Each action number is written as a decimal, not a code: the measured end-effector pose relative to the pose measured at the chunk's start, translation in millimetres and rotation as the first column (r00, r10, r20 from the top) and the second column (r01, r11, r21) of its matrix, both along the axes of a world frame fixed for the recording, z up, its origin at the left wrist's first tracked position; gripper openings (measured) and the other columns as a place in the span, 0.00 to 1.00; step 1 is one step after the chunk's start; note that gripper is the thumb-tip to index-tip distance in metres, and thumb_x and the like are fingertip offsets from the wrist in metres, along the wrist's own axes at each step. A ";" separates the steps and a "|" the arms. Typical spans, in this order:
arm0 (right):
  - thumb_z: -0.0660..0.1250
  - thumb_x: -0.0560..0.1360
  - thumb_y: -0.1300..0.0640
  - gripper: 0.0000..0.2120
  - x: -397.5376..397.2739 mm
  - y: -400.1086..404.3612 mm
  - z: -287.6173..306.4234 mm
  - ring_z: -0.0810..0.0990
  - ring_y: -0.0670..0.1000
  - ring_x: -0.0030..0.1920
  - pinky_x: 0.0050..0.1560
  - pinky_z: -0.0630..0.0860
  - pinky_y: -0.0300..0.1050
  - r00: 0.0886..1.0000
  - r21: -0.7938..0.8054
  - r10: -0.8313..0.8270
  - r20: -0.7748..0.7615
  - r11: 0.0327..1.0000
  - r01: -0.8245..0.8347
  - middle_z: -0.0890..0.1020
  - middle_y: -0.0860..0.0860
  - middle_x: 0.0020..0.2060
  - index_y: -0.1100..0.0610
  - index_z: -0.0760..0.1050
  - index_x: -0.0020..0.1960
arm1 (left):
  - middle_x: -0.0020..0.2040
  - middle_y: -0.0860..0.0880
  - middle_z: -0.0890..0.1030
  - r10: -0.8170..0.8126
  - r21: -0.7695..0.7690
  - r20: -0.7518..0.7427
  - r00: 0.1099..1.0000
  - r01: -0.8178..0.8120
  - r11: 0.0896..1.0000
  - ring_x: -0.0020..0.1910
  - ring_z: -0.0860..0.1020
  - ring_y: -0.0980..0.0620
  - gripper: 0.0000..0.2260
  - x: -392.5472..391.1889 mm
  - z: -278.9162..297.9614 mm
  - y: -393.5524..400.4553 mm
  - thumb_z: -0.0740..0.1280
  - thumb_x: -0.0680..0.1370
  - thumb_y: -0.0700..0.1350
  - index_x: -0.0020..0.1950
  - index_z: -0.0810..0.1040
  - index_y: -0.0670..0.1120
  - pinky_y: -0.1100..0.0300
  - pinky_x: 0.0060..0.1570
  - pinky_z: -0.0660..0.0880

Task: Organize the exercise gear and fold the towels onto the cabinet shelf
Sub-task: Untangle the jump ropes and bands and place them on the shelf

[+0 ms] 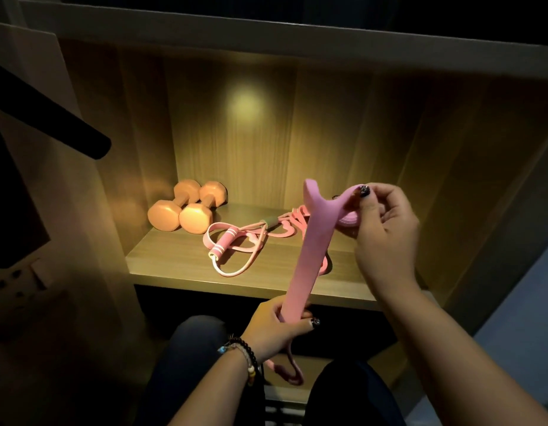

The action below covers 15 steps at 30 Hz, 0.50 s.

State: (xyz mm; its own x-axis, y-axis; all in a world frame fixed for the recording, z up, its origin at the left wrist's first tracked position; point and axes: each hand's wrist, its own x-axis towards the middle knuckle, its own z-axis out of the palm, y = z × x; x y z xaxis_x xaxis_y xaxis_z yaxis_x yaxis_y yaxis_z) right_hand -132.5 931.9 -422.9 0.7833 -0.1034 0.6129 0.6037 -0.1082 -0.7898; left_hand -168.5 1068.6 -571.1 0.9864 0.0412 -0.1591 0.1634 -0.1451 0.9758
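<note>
Pink band gripped by both hands, dumbbells on cabinet shelf

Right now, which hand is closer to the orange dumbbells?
Left. The left hand grips the pink band below the shelf's front edge, to the dumbbells' right. The right hand pinches the band's top, farther right.

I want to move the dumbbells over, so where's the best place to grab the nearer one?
Grip the nearer dumbbell by its narrow middle handle, coming from above. It lies flat on the shelf, and its partner touches its left side, so fingers fit best over the top.
</note>
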 end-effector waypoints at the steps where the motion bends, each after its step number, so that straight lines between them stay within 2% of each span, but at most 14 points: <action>1: 0.58 0.81 0.59 0.06 3.1 -1.2 0.1 0.82 0.48 0.44 0.43 0.82 0.42 1.000 0.006 -0.017 -0.014 1.000 0.017 0.80 0.49 0.43 0.55 0.74 0.51 | 0.50 0.49 0.83 0.000 0.009 -0.013 1.000 0.000 1.000 0.49 0.80 0.54 0.12 1.3 -0.3 2.1 0.75 0.72 0.43 0.54 0.80 0.50 0.61 0.52 0.77; 2: 0.58 0.81 0.59 0.06 5.6 -2.7 -1.4 0.81 0.47 0.44 0.43 0.82 0.41 0.999 -0.003 -0.029 -0.030 1.000 0.029 0.80 0.48 0.43 0.55 0.73 0.52 | 0.51 0.47 0.82 0.001 -0.030 -0.035 0.999 -0.003 1.000 0.50 0.80 0.53 0.12 3.4 0.2 4.0 0.73 0.71 0.40 0.54 0.79 0.47 0.60 0.52 0.76; 3: 0.58 0.81 0.58 0.06 8.2 -3.6 -3.9 0.81 0.45 0.44 0.43 0.82 0.40 0.999 -0.020 -0.027 -0.045 0.999 0.026 0.80 0.47 0.43 0.54 0.73 0.52 | 0.51 0.45 0.81 0.024 -0.152 -0.063 0.998 -0.033 0.988 0.49 0.80 0.51 0.13 6.4 1.0 4.2 0.70 0.70 0.37 0.53 0.78 0.44 0.59 0.52 0.76; 4: 0.58 0.81 0.58 0.05 9.9 -4.1 -6.9 0.82 0.45 0.44 0.42 0.81 0.39 0.998 -0.044 -0.008 -0.061 0.999 0.006 0.80 0.47 0.43 0.55 0.73 0.52 | 0.50 0.43 0.80 0.055 -0.332 -0.107 0.993 -0.088 0.939 0.48 0.80 0.49 0.14 9.6 0.5 5.1 0.66 0.67 0.37 0.53 0.75 0.40 0.57 0.51 0.76; 5: 0.59 0.81 0.57 0.05 11.2 -5.1 -10.8 0.82 0.44 0.44 0.41 0.81 0.39 0.997 -0.082 0.015 -0.072 0.996 -0.021 0.81 0.47 0.43 0.55 0.73 0.52 | 0.50 0.40 0.80 0.068 -0.505 -0.160 0.985 -0.141 0.852 0.48 0.81 0.45 0.15 11.2 0.3 5.9 0.62 0.67 0.36 0.53 0.74 0.38 0.54 0.50 0.77; 7: 0.61 0.80 0.57 0.04 12.1 -7.7 -18.6 0.82 0.42 0.43 0.40 0.80 0.38 0.997 -0.181 0.049 -0.053 0.982 -0.058 0.81 0.46 0.43 0.54 0.73 0.52 | 0.54 0.35 0.81 0.065 -0.704 -0.211 0.975 -0.198 0.682 0.50 0.82 0.39 0.14 8.6 2.0 10.8 0.56 0.72 0.37 0.56 0.72 0.38 0.47 0.52 0.77; 9: 0.62 0.79 0.58 0.03 10.5 -10.6 -25.8 0.81 0.38 0.40 0.36 0.78 0.34 0.996 -0.256 0.081 -0.033 0.963 -0.086 0.80 0.44 0.41 0.54 0.74 0.50 | 0.58 0.34 0.80 0.082 -0.815 -0.162 0.983 -0.180 0.551 0.57 0.79 0.36 0.10 6.7 6.6 19.6 0.53 0.72 0.38 0.49 0.71 0.41 0.37 0.63 0.68; 11: 0.63 0.78 0.59 0.04 7.5 -10.9 -37.7 0.80 0.39 0.39 0.33 0.76 0.33 0.989 -0.310 0.128 -0.078 0.939 -0.146 0.80 0.45 0.39 0.51 0.75 0.48 | 0.62 0.35 0.78 0.107 -0.887 -0.103 0.989 -0.140 0.440 0.63 0.76 0.36 0.06 9.9 12.8 27.3 0.54 0.72 0.40 0.46 0.69 0.43 0.33 0.66 0.62; 13: 0.63 0.78 0.57 0.05 4.1 -8.2 -56.4 0.81 0.42 0.39 0.35 0.78 0.38 0.975 -0.373 0.168 -0.144 0.904 -0.211 0.81 0.46 0.39 0.49 0.76 0.46 | 0.66 0.35 0.74 0.129 -0.932 -0.076 0.989 -0.116 0.343 0.66 0.73 0.36 0.14 14.3 14.4 30.5 0.55 0.72 0.43 0.56 0.71 0.41 0.36 0.67 0.61; 15: 0.64 0.78 0.57 0.05 -2.3 -0.9 -77.0 0.82 0.43 0.41 0.40 0.79 0.42 0.950 -0.408 0.244 -0.194 0.861 -0.304 0.83 0.45 0.41 0.51 0.78 0.47 | 0.67 0.33 0.72 0.116 -0.965 -0.053 0.992 -0.081 0.250 0.66 0.72 0.34 0.23 15.0 20.2 31.2 0.56 0.74 0.46 0.68 0.68 0.40 0.37 0.66 0.63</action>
